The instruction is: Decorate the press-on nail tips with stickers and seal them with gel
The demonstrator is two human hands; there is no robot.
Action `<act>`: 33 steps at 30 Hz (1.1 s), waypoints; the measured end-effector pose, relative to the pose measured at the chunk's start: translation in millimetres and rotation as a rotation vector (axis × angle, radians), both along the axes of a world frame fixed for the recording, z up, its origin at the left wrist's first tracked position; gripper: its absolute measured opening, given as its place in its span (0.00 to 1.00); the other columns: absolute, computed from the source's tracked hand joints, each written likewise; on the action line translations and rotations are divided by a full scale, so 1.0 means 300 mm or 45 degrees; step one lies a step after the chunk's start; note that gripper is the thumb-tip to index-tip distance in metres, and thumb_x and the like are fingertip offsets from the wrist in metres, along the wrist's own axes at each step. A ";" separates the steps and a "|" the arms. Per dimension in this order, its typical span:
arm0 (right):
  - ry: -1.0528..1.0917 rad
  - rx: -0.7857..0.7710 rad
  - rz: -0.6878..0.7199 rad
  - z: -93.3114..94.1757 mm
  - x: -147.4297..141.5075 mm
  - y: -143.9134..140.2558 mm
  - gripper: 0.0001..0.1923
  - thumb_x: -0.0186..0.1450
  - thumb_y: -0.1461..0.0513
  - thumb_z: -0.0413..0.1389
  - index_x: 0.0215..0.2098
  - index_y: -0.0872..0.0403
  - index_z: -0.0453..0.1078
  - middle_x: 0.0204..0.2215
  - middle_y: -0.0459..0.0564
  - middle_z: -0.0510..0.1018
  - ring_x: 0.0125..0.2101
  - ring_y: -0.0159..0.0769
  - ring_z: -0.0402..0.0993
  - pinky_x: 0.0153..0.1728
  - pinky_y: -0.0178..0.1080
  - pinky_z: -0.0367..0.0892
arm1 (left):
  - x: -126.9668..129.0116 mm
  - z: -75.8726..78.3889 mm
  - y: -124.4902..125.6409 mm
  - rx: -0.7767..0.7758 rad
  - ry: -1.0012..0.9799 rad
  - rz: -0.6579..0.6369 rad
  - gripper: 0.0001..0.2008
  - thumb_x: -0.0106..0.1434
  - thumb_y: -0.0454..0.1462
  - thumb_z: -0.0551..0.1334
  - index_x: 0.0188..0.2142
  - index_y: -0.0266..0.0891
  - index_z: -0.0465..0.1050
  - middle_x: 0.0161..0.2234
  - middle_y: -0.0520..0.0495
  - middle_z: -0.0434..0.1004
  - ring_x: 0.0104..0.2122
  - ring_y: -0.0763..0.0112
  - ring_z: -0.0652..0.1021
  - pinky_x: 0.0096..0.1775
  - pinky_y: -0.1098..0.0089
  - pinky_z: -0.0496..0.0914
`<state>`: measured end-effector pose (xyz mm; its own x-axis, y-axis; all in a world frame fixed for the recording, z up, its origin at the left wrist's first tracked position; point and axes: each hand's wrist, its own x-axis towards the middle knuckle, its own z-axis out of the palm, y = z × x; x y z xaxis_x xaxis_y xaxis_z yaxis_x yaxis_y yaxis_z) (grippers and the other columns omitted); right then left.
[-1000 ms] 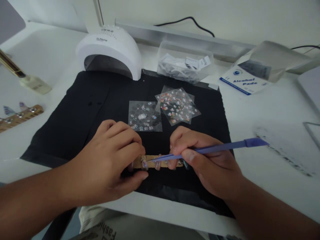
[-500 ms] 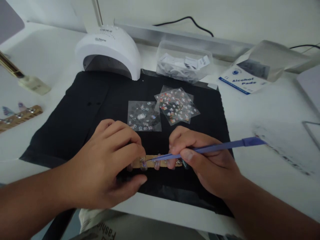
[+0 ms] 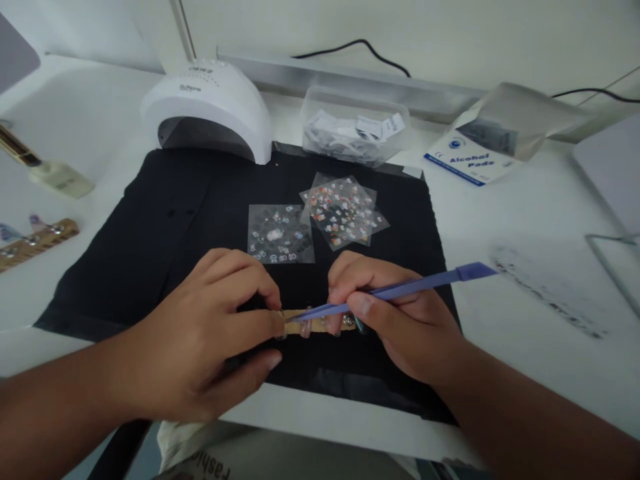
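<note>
on black mat (image 3: 150, 247), purple tool (image 3: 395, 291) tip leftward, handle up-right

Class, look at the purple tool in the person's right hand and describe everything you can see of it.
The purple tool is a long, thin, plastic-looking stick, wider and flat at its far right end. The right hand pinches it pen-style, nearly level, with the pointed tip at the wooden strip of false nails, which the left hand steadies on the black mat.

wooden stick (image 3: 320, 325) with false nails lies flat on black mat; purple tweezers (image 3: 400, 290) slant over it.
</note>
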<state>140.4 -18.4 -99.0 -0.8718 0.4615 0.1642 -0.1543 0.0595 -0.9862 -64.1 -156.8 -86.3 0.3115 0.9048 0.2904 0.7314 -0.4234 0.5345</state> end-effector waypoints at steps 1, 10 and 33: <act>-0.001 -0.058 -0.004 0.000 0.000 0.002 0.08 0.71 0.60 0.54 0.37 0.52 0.75 0.26 0.44 0.76 0.27 0.29 0.75 0.27 0.33 0.71 | -0.002 0.002 -0.002 -0.003 -0.009 0.001 0.06 0.64 0.31 0.61 0.41 0.40 0.72 0.42 0.45 0.71 0.45 0.59 0.71 0.46 0.55 0.63; 0.084 -0.141 -0.230 -0.003 -0.006 0.043 0.08 0.67 0.55 0.61 0.33 0.50 0.78 0.20 0.43 0.77 0.22 0.31 0.73 0.27 0.36 0.65 | -0.007 -0.004 0.005 -0.019 -0.013 -0.001 0.15 0.64 0.25 0.58 0.46 0.43 0.72 0.45 0.46 0.69 0.47 0.61 0.70 0.47 0.56 0.64; 0.173 -0.184 -0.462 0.014 -0.011 0.066 0.09 0.64 0.55 0.62 0.29 0.50 0.75 0.16 0.43 0.76 0.21 0.33 0.71 0.28 0.39 0.62 | 0.004 0.000 0.023 -0.150 -0.067 0.050 0.11 0.67 0.27 0.58 0.39 0.45 0.74 0.45 0.48 0.69 0.49 0.62 0.69 0.50 0.55 0.60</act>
